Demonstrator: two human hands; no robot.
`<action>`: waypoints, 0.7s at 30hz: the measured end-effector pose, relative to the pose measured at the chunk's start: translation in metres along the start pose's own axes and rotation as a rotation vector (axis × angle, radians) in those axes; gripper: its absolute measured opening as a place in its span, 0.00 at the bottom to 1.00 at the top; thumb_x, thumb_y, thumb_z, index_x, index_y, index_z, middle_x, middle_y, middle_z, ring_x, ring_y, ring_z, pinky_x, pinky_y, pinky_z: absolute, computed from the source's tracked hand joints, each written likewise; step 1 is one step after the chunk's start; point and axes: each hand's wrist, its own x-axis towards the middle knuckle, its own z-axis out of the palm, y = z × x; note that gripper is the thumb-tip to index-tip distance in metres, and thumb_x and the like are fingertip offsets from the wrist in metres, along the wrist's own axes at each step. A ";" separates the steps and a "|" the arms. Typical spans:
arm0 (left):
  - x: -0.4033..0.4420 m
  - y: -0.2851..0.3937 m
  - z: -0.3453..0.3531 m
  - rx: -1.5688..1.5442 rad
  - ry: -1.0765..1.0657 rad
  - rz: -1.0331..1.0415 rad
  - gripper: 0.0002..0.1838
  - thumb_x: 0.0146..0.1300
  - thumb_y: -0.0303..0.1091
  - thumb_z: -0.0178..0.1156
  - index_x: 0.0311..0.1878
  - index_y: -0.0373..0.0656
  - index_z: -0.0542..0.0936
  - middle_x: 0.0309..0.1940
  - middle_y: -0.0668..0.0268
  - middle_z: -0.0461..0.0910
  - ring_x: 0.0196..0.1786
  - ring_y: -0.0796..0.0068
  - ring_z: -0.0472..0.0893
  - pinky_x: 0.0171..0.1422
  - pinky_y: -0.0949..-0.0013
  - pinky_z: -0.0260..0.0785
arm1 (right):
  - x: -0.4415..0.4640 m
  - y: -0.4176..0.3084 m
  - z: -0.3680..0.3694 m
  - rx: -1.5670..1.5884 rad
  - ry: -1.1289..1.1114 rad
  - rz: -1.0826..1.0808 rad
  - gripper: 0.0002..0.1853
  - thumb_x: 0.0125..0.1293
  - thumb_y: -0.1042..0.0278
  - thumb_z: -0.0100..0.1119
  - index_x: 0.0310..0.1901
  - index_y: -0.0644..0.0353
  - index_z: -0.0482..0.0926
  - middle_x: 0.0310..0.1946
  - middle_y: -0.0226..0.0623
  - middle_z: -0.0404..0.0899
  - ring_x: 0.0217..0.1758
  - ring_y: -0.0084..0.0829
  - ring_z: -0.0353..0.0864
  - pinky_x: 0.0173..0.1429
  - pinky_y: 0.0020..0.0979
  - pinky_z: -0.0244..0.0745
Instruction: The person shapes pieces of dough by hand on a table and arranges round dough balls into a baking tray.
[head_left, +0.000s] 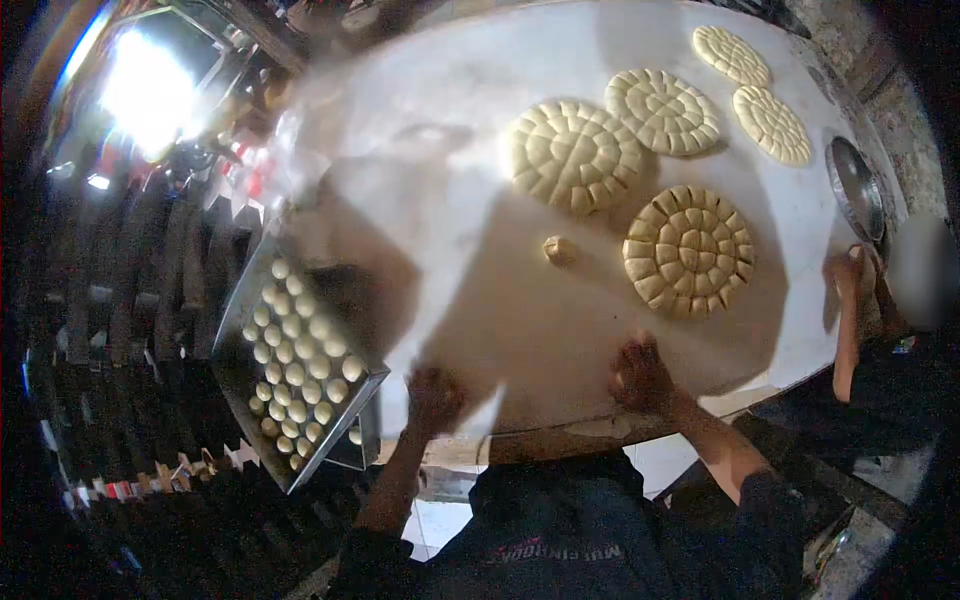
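Observation:
On the pale table, my left hand (436, 400) rests near the front edge, right of the dough tray. Its fingers look curled, in shadow, and what they hold, if anything, is hidden. My right hand (640, 376) is at the front edge too, fingers bent over the surface, below a scored dough disc (690, 250). A small dough lump (559, 250) lies by itself left of that disc, touched by neither hand. Farther back are two more scored discs, a large one (575, 155) and its neighbour (663, 111), side by side.
A metal tray (337, 424) of several dough balls stands tilted at the left table edge. Two scored discs (731, 56) (771, 125) lie at the back right. A round metal pan (854, 188) sits at the right edge, near another person's arm (847, 320).

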 end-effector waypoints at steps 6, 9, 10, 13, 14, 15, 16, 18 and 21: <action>0.049 0.082 -0.008 0.242 0.354 0.212 0.18 0.60 0.44 0.57 0.48 0.42 0.76 0.47 0.50 0.74 0.53 0.48 0.71 0.64 0.49 0.60 | 0.031 -0.036 0.025 0.272 -0.124 0.142 0.18 0.58 0.64 0.52 0.46 0.69 0.72 0.47 0.59 0.70 0.57 0.56 0.67 0.67 0.56 0.54; -0.002 0.082 0.010 -0.143 0.467 0.134 0.13 0.60 0.33 0.55 0.48 0.40 0.77 0.46 0.51 0.77 0.50 0.51 0.76 0.56 0.51 0.66 | 0.002 -0.067 0.040 0.437 -0.042 0.025 0.16 0.59 0.67 0.52 0.44 0.69 0.72 0.46 0.58 0.71 0.58 0.56 0.67 0.67 0.52 0.58; -0.015 0.058 0.033 -0.114 0.324 0.193 0.15 0.62 0.35 0.52 0.49 0.39 0.76 0.48 0.50 0.77 0.52 0.51 0.75 0.57 0.51 0.66 | 0.005 -0.066 0.043 0.493 -0.014 -0.008 0.15 0.59 0.67 0.51 0.44 0.69 0.72 0.46 0.58 0.71 0.58 0.56 0.68 0.67 0.51 0.59; -0.004 0.018 0.014 -0.011 0.109 0.032 0.18 0.64 0.38 0.51 0.52 0.38 0.75 0.49 0.51 0.77 0.55 0.51 0.73 0.63 0.49 0.61 | 0.025 -0.006 0.001 0.166 -0.288 0.014 0.13 0.60 0.68 0.50 0.41 0.70 0.71 0.40 0.54 0.70 0.52 0.54 0.70 0.64 0.53 0.60; -0.002 -0.014 0.028 -0.025 0.475 0.093 0.17 0.63 0.38 0.53 0.51 0.40 0.76 0.46 0.52 0.78 0.53 0.51 0.74 0.64 0.50 0.60 | 0.049 0.002 0.002 0.170 -0.288 0.004 0.13 0.60 0.68 0.50 0.41 0.70 0.71 0.40 0.54 0.70 0.52 0.54 0.70 0.64 0.53 0.60; 0.021 -0.028 0.013 -0.316 0.403 -0.107 0.15 0.61 0.40 0.57 0.46 0.40 0.78 0.43 0.52 0.78 0.50 0.52 0.75 0.64 0.51 0.59 | 0.077 0.008 0.004 0.081 -0.055 0.018 0.13 0.61 0.67 0.50 0.41 0.70 0.70 0.38 0.53 0.69 0.49 0.54 0.69 0.63 0.54 0.60; 0.053 -0.016 0.010 -0.340 0.802 -0.019 0.07 0.55 0.37 0.60 0.32 0.45 0.77 0.30 0.64 0.79 0.40 0.61 0.76 0.56 0.58 0.65 | 0.097 0.007 0.007 -0.006 0.175 0.027 0.13 0.61 0.67 0.50 0.40 0.71 0.70 0.35 0.52 0.67 0.46 0.54 0.69 0.61 0.56 0.61; 0.071 0.009 0.024 -0.521 0.670 -0.128 0.08 0.56 0.38 0.61 0.31 0.44 0.77 0.29 0.63 0.78 0.39 0.63 0.76 0.56 0.60 0.65 | 0.115 -0.018 0.042 0.051 0.220 0.056 0.14 0.61 0.66 0.50 0.40 0.72 0.70 0.37 0.54 0.68 0.47 0.57 0.69 0.61 0.57 0.60; 0.051 0.044 0.020 -0.447 0.602 0.198 0.10 0.60 0.38 0.55 0.36 0.43 0.80 0.35 0.58 0.79 0.44 0.61 0.77 0.58 0.57 0.66 | 0.093 -0.052 0.059 0.109 0.178 -0.011 0.14 0.62 0.66 0.49 0.40 0.72 0.69 0.40 0.58 0.68 0.50 0.61 0.68 0.63 0.59 0.58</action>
